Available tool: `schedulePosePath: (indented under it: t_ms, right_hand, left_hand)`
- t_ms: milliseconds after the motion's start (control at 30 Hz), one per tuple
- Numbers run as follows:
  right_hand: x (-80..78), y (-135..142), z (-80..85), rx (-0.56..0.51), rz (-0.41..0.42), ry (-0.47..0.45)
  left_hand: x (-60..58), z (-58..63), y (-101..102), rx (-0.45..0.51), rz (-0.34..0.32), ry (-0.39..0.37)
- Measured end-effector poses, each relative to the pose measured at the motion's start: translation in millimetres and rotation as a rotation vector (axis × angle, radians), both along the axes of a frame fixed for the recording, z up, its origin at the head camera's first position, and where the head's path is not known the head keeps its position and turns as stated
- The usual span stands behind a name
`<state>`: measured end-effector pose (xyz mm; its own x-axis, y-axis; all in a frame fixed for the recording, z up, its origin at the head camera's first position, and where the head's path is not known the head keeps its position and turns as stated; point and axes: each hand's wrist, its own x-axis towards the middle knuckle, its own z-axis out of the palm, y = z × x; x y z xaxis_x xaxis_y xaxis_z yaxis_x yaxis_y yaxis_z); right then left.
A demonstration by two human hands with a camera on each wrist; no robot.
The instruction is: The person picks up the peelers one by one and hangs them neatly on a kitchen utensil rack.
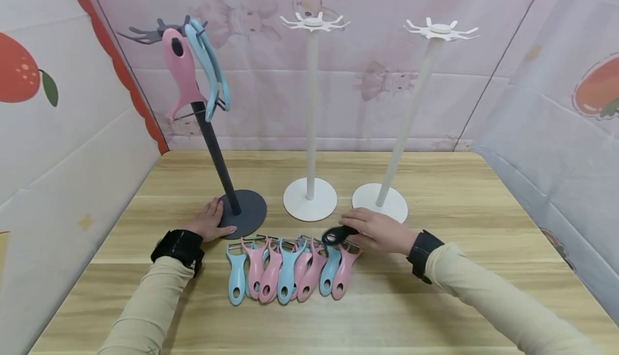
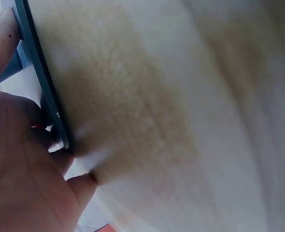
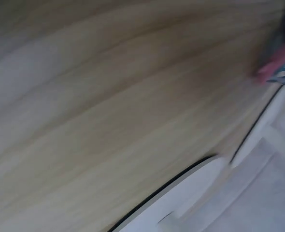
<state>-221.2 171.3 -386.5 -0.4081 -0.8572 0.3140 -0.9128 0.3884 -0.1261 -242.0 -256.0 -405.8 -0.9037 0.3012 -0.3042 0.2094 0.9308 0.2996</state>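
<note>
My left hand (image 1: 209,221) rests at the round base (image 1: 253,212) of the dark grey stand, thumb over its front edge and fingers along its left side. In the left wrist view, the base's edge (image 2: 45,82) runs between thumb and fingers. Pink and light-blue Y-shaped peelers (image 1: 237,280) lie in an overlapping row on the table. At the row's right end, my right hand (image 1: 377,230) grips a black peeler (image 1: 338,234), whose far part is hidden by the fingers. A pink peeler (image 1: 181,70) and light-blue peelers (image 1: 208,65) hang from the dark stand's hooks.
Two white stands with bare hooks, one in the middle (image 1: 311,113) and one at the right (image 1: 411,113), stand behind the row on round white bases. The wooden table (image 1: 459,210) is bounded by printed cloth walls (image 1: 377,0) at the back and sides.
</note>
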Motion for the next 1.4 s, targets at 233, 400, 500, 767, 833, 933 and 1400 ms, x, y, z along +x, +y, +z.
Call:
schedulePosePath:
  t_ms: [233, 400, 500, 767, 833, 933, 1400]
  right_hand:
    - [-8.4, -47.9, 30.2, -0.212, -0.092, -0.168]
    - [-21.0, -89.3, 61.5, -0.383, -0.065, -0.291]
    - [-29.2, -110.4, 77.2, -0.472, -0.062, -0.311]
    - [-46.5, -144.9, 106.2, -0.693, -0.118, -0.387]
    - [-50.6, -151.6, 112.1, -0.746, -0.139, -0.437]
    - [-58.1, -162.7, 123.5, -0.845, -0.153, -0.53]
    - [-92.3, -211.9, 192.4, -1.06, -0.168, -0.704]
  left_hand:
    - [-1.2, -3.0, -2.4, -0.007, -0.015, 0.005]
    - [-2.2, -5.4, -2.2, 0.0, -0.004, 0.008]
    - [-2.9, -5.9, -1.5, -0.028, -0.003, 0.011]
    - [-7.6, -15.2, -6.5, 0.056, 0.005, 0.006]
    - [-8.3, -17.4, -8.1, 0.061, 0.0, 0.012]
    - [-8.1, -16.5, -7.7, 0.046, 0.013, 0.01]
    - [2.4, -1.8, 0.5, 0.009, 0.029, -0.006]
